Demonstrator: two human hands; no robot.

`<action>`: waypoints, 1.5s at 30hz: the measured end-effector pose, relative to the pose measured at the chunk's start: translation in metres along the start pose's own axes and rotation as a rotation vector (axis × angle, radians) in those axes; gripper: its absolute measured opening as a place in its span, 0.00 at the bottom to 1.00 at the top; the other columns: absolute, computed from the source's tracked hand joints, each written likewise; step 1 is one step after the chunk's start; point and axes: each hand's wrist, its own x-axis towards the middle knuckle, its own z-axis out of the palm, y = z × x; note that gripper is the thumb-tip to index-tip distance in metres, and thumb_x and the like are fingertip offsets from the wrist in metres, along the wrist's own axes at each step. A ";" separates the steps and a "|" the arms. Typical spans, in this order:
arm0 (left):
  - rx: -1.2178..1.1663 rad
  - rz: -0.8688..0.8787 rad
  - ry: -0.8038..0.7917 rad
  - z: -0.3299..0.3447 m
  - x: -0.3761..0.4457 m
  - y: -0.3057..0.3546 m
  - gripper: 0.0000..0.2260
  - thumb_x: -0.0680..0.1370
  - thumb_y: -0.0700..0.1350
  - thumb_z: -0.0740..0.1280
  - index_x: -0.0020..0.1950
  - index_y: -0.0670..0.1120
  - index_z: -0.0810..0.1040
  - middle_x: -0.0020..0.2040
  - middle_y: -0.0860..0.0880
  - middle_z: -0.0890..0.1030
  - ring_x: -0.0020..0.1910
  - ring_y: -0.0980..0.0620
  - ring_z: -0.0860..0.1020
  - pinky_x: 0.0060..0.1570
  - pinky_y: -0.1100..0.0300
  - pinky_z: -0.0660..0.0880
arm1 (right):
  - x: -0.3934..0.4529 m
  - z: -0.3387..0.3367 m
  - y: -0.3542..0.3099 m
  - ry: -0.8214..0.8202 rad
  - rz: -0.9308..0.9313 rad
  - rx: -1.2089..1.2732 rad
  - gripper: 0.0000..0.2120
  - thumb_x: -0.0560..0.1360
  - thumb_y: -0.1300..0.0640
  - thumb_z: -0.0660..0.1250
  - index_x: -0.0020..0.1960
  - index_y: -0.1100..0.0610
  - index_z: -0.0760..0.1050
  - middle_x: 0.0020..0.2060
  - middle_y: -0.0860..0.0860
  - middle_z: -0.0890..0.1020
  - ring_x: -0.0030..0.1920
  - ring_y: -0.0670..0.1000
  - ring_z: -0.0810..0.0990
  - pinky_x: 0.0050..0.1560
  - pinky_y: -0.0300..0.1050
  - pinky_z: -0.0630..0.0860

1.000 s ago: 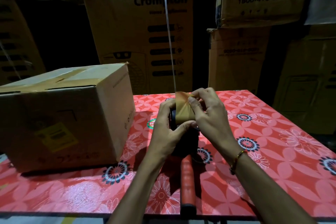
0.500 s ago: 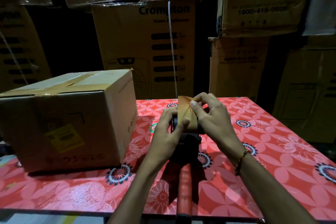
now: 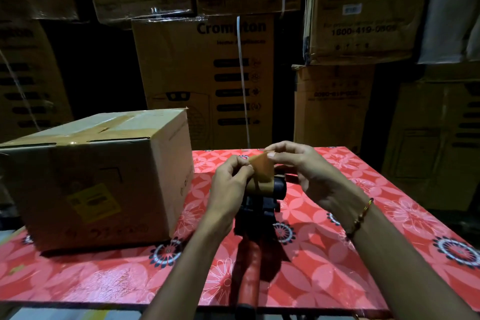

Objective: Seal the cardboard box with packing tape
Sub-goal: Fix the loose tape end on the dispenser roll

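A closed cardboard box stands on the left of the table, with brown tape along its top seam and a yellow label on its near side. In the middle of the table lies a tape dispenser with a red handle pointing toward me and a brown tape roll on it. The loose end of the brown tape is lifted off the roll. My left hand pinches its left edge and my right hand pinches its upper right corner.
The table is covered with a red flowered cloth and ends close to me. Stacks of large cardboard cartons fill the wall behind it. A white strap hangs down in front of the middle carton.
The tape end has been peeled further off the roll and my hands have spread apart on it. The camera has tilted slightly, so the scene sits lower in the frame.
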 end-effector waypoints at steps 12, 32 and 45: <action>0.039 -0.025 0.006 0.002 0.001 -0.001 0.09 0.79 0.39 0.65 0.38 0.46 0.74 0.34 0.52 0.77 0.34 0.55 0.74 0.34 0.62 0.71 | -0.005 -0.014 0.025 -0.212 -0.094 0.295 0.30 0.63 0.54 0.80 0.63 0.54 0.76 0.61 0.55 0.81 0.59 0.53 0.80 0.60 0.51 0.74; -0.037 -0.035 0.013 0.000 -0.001 0.000 0.07 0.79 0.39 0.66 0.41 0.42 0.74 0.33 0.50 0.74 0.29 0.59 0.72 0.29 0.67 0.71 | -0.022 0.022 0.027 0.273 -0.181 -0.023 0.04 0.76 0.64 0.69 0.45 0.65 0.80 0.37 0.54 0.79 0.35 0.45 0.76 0.33 0.32 0.73; -0.099 -0.021 -0.196 -0.018 -0.004 0.003 0.11 0.76 0.50 0.64 0.43 0.42 0.78 0.42 0.50 0.81 0.43 0.54 0.77 0.49 0.57 0.71 | -0.024 0.029 0.023 0.288 -0.157 -0.005 0.04 0.75 0.63 0.69 0.42 0.59 0.79 0.37 0.54 0.79 0.37 0.48 0.77 0.37 0.39 0.74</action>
